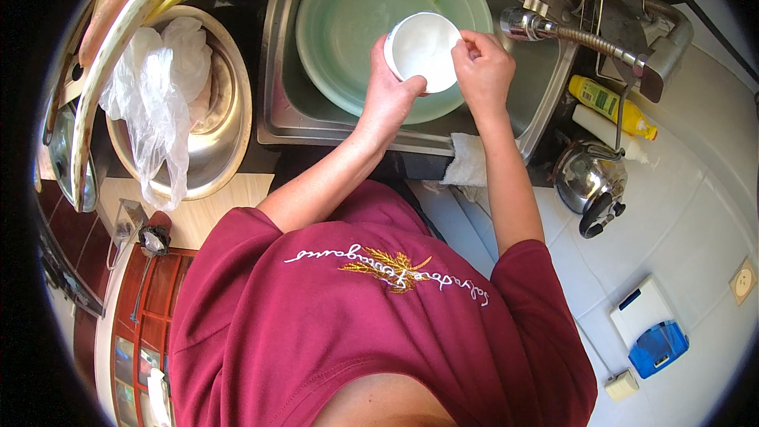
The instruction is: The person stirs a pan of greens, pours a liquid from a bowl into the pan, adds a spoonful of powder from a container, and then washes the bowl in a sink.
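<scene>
Over the sink I hold a small white bowl [427,43] tilted so that its inside shows. My left hand [387,87] wraps around the bowl's side, its thumb near the rim. At the opposite rim is my right hand [484,71], fingers curled and pinched on the edge; whether a small thing is in those fingers cannot be made out. Beneath both hands a wide pale green basin [328,28] sits in the steel sink [278,103], with what looks like water and a tiny green scrap in it.
A flexible faucet [585,35] reaches in from the right. Beyond the sink stand a yellow bottle [609,103] and a steel kettle [589,178]. A white cloth [468,160] drapes over the front edge. On the left, a metal bowl [225,146] holds a clear plastic bag [158,95].
</scene>
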`<state>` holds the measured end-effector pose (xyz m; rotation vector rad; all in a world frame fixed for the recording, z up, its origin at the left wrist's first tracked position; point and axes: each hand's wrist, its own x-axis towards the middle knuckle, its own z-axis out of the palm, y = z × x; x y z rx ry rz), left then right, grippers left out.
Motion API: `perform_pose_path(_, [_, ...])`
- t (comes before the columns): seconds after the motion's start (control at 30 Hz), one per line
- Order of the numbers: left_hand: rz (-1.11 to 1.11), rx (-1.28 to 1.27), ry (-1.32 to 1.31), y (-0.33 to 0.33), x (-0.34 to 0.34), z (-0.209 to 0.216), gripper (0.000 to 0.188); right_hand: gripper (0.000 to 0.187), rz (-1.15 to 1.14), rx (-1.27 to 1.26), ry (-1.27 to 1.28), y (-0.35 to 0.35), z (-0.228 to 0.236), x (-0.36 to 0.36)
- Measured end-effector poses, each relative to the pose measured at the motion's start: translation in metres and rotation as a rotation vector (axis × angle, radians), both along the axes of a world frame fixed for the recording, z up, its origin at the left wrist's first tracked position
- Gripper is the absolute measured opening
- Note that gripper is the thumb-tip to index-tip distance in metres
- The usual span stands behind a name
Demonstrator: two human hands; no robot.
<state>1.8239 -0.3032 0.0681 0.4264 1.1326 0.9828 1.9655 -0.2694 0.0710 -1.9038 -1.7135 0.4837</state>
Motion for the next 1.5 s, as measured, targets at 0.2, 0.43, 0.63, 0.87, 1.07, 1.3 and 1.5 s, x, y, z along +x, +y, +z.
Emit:
perform_pose_path(0.2, [-0.040, -0.015, 0.049, -0.001, -0.002, 0.006, 0.074, 0.014, -0.054, -0.056, 0.010, 0.000, 0.002, -0.003])
perform_pose_path(0.43, [-0.099, -0.005, 0.008, -0.005, -0.003, 0.002, 0.075, 0.029, -0.027, -0.275, -0.150, 0.003, 0.014, 0.000])
perform_pose_path(0.63, [-0.190, -0.040, -0.004, -0.001, -0.008, 0.006, 0.074, 0.036, 0.127, -0.424, -0.428, 0.007, 0.024, -0.002])
perform_pose_path(0.87, [-0.319, -0.045, 0.012, 0.003, -0.016, 0.002, 0.075, 0.037, 0.328, -0.330, -0.387, -0.003, 0.004, 0.012])
perform_pose_path(1.07, [-0.165, 0.042, 0.063, -0.005, -0.010, -0.021, 0.076, 0.034, 0.204, -0.504, -0.305, 0.009, 0.010, 0.004])
perform_pose_path(1.3, [-0.004, 0.141, 0.187, 0.005, -0.010, -0.023, 0.073, 0.042, 0.095, -0.391, 0.040, -0.014, -0.016, -0.008])
perform_pose_path(1.5, [-0.066, 0.066, 0.198, 0.019, -0.019, -0.018, 0.076, 0.040, 0.099, -0.317, -0.151, 0.008, -0.026, -0.019])
